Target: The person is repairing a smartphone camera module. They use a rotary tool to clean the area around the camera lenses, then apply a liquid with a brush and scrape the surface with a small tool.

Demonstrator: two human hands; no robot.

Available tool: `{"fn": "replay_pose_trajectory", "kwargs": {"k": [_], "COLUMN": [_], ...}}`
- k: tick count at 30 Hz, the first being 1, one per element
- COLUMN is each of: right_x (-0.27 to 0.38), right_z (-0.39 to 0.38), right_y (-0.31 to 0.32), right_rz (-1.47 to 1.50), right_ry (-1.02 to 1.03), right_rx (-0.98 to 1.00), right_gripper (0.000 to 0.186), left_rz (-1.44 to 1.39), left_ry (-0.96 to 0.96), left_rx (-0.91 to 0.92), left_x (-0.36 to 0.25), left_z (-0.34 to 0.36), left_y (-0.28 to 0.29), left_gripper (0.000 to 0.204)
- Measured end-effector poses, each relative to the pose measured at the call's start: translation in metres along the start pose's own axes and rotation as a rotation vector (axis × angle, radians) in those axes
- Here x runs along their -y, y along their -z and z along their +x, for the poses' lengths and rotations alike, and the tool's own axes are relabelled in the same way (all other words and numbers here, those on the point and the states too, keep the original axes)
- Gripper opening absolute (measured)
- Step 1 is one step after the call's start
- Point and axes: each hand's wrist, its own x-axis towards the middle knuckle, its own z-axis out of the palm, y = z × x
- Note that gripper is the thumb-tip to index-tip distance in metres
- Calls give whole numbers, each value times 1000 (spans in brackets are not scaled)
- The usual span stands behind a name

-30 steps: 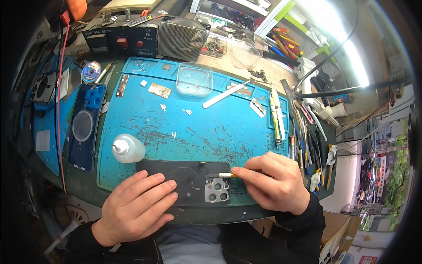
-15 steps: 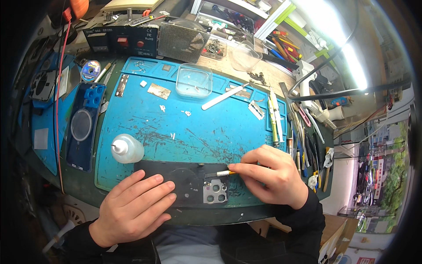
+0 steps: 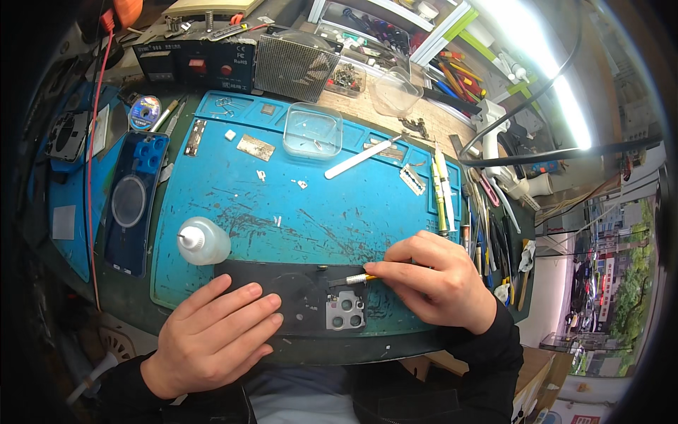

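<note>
A dark phone back panel (image 3: 289, 293) lies flat near the front edge of the blue work mat. My left hand (image 3: 215, 332) rests over its left end, fingers stretched out and flat, gripping nothing. In my right hand (image 3: 438, 283) a small brush (image 3: 359, 278) with a yellow handle and silver collar is pinched between thumb and fingers. Its dark tip is at the panel, just above the silver camera frame (image 3: 345, 311) at the right end. Whether the tip touches is too small to tell. A translucent dropper bottle (image 3: 205, 241) stands behind my left hand.
On the blue mat (image 3: 304, 212) are a clear plastic box (image 3: 312, 131), a white-handled knife (image 3: 361, 158), a razor blade (image 3: 412, 179) and scraps. A blue phone back (image 3: 129, 205) lies left. Several tools (image 3: 498, 240) crowd the right side. A black cable (image 3: 558, 153) hangs at upper right.
Almost nothing differs. The whole view has shifted very slightly; both hands and the brush keep practically the same places over the panel.
</note>
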Motion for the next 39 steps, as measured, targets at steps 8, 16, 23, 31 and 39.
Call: {"fn": "replay_pose_trajectory", "kwargs": {"k": [8,16,23,31,39], "right_x": [-1,-1,-2,-8,-10], "right_z": [1,2,4,3,2], "right_y": [-1,-2,-4,-11,-4], "right_rz": [-4,-4,-1,9,-22], "right_ry": [4,-4,-4,-7,5], "right_rx": [-3,-15,-10,-57,-41], "right_gripper": [31,29,28,30,29], "left_rz": [-12,-12,-15,-6,-9], "left_ry": [13,15,19,8,20], "left_rx": [10,13,13,16,19], "left_x": [0,0,1,0,0], "left_z": [0,0,-2,-1,-1], "left_y": [1,1,1,2,2], "left_gripper": [35,34,35,36,36]}}
